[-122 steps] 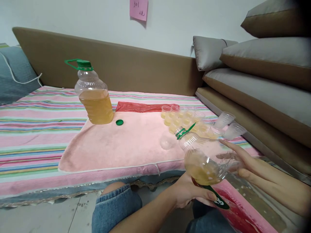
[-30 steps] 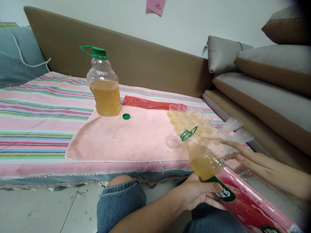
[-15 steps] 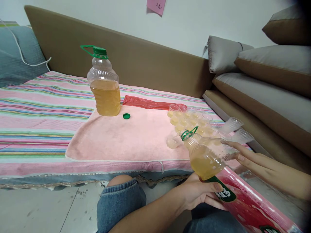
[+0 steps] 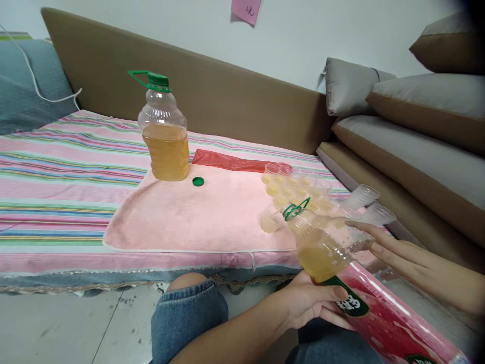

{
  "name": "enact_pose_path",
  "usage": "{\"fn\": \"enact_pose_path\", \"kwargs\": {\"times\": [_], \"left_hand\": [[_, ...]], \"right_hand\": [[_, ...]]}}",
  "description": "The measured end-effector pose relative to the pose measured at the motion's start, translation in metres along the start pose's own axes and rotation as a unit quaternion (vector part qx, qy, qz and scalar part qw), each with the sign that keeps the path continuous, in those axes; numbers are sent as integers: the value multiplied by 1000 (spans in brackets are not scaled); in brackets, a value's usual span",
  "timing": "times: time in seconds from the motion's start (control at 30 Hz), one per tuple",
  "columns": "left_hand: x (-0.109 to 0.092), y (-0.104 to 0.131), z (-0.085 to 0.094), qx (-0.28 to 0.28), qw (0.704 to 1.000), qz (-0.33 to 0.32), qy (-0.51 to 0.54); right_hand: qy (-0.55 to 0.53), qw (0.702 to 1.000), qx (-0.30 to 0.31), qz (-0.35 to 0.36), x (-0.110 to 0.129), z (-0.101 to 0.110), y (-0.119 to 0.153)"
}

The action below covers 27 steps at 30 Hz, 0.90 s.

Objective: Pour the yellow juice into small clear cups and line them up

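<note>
Clear plastic in my left hand [image 4: 307,301] — thumb wrapped over, fingers under, firm hold on the tilted bottle [image 4: 321,253] just above its red-pink label [image 4: 373,319]. Right hand [image 4: 394,255] isn't clamping: fingers nearly straight, laid along the bottle's upper side, reads as steadying only.

Bottle leans neck-down toward the mat, its base end back over my lap. Mouth is uncapped, green ring and handle loop on the neck. It sits right by a lone cup [image 4: 270,222] at the near edge of the group; can't tell if they touch, and no stream I can make out. Some pale yellow liquid shows in that cup, so I'd call it part-filled.

Progress: behind it, a block of cups [image 4: 273,190] with yellow liquid in, standing close together. I'd log those as done; no count, too much overlap. Left, by my read: finish this cup, maybe more — nested cups [image 4: 361,197] lie on their sides to the right, apparently unused. My bottle has a modest amount remaining.

Further out: loose green cap [image 4: 197,181] on the pink mat [image 4: 182,217], red plastic sheet [image 4: 238,164] behind. Second bottle [image 4: 166,151] stands upright, capped, over half full.
</note>
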<state>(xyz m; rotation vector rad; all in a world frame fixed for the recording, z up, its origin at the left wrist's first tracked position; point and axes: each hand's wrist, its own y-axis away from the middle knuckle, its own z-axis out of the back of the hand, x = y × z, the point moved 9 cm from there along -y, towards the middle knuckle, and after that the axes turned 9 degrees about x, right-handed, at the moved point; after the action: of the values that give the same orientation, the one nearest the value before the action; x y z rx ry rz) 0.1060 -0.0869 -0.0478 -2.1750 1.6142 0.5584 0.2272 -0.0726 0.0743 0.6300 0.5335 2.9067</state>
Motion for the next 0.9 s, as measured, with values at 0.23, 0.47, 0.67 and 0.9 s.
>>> {"fn": "enact_pose_path", "kwargs": {"times": [0.23,0.47,0.67,0.9], "left_hand": [[-2,1,-1,-3,1000,-3,-2],[-2,0,-2,3,1000,-1,-5],[-2,0,-1,3,1000,-3,0],[-1,1,0,-1,1000,-2,0]], "right_hand": [[2,1000,26,-15,-4,-5,-3],[-8,999,33,-14,-5,-6,-2],[-3,1000,12,-2,4,-2,-1],[31,999,-11,-16,-8,4,0]]}}
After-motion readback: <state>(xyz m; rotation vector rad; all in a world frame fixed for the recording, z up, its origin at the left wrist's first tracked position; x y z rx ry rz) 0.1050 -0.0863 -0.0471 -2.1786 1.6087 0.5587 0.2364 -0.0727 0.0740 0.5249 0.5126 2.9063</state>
